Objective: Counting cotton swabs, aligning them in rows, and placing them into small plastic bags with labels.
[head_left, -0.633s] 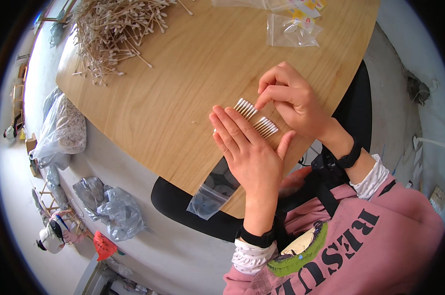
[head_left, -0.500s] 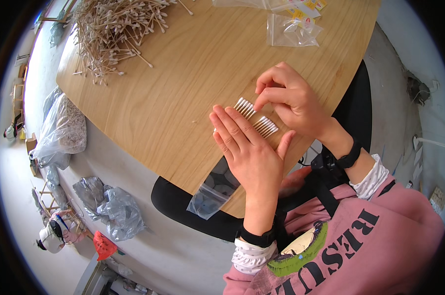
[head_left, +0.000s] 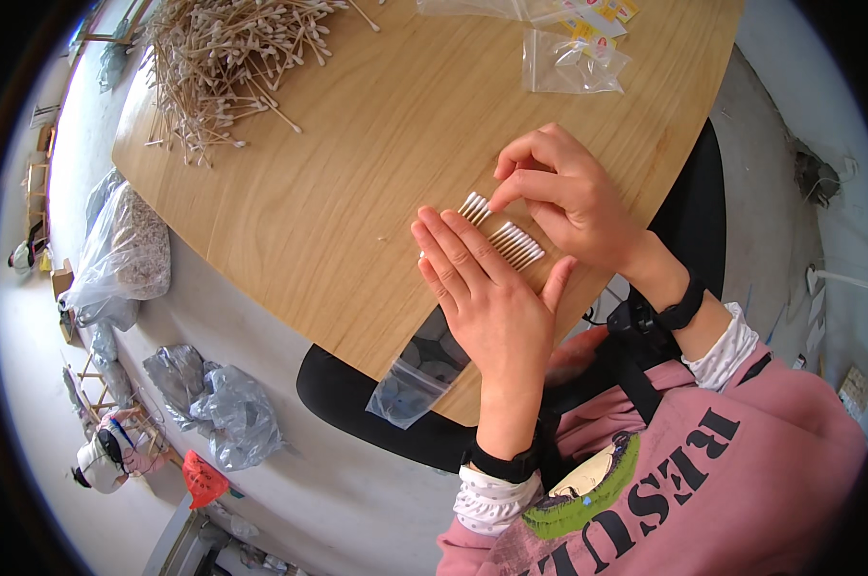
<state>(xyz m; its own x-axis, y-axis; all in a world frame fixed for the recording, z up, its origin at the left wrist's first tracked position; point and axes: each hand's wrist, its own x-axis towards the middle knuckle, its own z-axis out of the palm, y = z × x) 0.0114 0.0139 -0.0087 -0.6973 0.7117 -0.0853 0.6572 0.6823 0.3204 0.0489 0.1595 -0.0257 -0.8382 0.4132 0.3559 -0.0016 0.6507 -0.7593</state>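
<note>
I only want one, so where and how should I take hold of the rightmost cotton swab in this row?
Probably pinch its white tip, from above and right: the swab lies flat on the table, that end exposed, the other hidden, no neighbouring swab on that side.

Pale wooden table, black seat beneath its edge, grey floor, whitish wall

Cotton swabs are lined up partly under the flat left hand, the right hand is held beside them; a swab pile is heaped far left
</note>
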